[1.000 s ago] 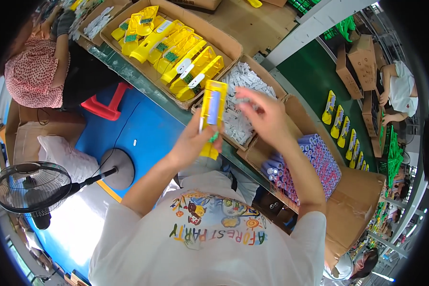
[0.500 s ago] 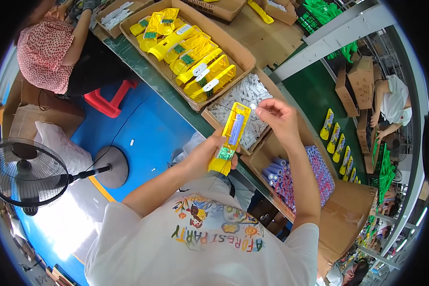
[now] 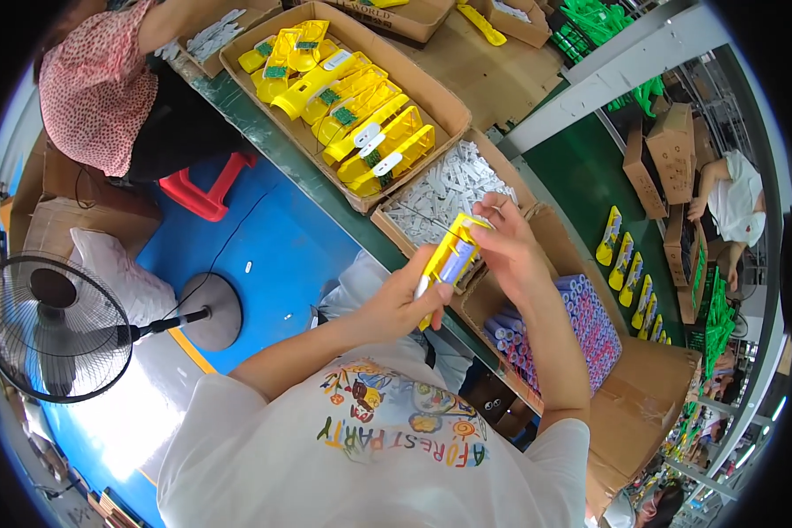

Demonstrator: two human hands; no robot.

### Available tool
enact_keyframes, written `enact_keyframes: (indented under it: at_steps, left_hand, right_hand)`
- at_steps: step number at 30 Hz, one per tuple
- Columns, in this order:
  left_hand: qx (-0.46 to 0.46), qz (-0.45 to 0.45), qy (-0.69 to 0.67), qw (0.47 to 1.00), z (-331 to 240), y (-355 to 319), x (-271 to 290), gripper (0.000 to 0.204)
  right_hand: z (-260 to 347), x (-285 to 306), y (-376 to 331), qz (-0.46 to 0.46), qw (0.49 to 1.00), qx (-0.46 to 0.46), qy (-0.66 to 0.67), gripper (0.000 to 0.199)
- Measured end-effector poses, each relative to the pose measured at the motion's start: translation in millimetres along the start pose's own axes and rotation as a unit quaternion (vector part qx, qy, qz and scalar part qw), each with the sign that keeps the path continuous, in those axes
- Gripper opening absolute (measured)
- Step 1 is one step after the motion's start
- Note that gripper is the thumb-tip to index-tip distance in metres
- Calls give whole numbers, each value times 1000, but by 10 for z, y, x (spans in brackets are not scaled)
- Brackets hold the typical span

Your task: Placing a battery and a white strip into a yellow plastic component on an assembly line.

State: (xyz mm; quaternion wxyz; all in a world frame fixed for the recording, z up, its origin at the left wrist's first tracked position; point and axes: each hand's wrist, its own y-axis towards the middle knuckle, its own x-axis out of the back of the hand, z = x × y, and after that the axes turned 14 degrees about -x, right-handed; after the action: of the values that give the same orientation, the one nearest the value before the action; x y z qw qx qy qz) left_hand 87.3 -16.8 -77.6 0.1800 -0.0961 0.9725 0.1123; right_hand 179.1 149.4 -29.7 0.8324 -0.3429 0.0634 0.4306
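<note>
At frame centre, the left hand [image 3: 405,304] grips the yellow casing [image 3: 444,262]; right hand [image 3: 510,251] fingers pinch its top, apparently seating a cell. Next: press it home squarely.

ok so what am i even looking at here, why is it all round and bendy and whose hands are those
There is no machine here. A person wears a wide fisheye camera on the head, looking down, so straight edges bend. The two bare arms from below are that person's own. The left hand grips the lower end of a long yellow plastic casing with a bluish cylinder inside; the right hand pinches its top end. On the bench lie a cardboard box of yellow casings, a cardboard box of small white parts and a cardboard box of purple cylinders. A co-worker in a patterned top sits nearby.
</note>
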Motion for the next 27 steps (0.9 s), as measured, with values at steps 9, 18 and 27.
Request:
enact_keyframes:
  at_steps: [9, 18, 27]
  left_hand:
    - [-184, -124, 517, 826, -572, 897, 900, 22]
    - [-151, 62, 819, 550, -421, 1207, 1499, 41]
    - [-76, -164, 246, 952, -542, 981, 934, 51]
  right_hand:
    - [1228, 2328, 103, -256, 921, 247, -160, 29]
    - [1062, 4705, 871, -523, 622, 121, -569, 29]
    - [542, 575, -86, -159, 804, 325, -472, 33]
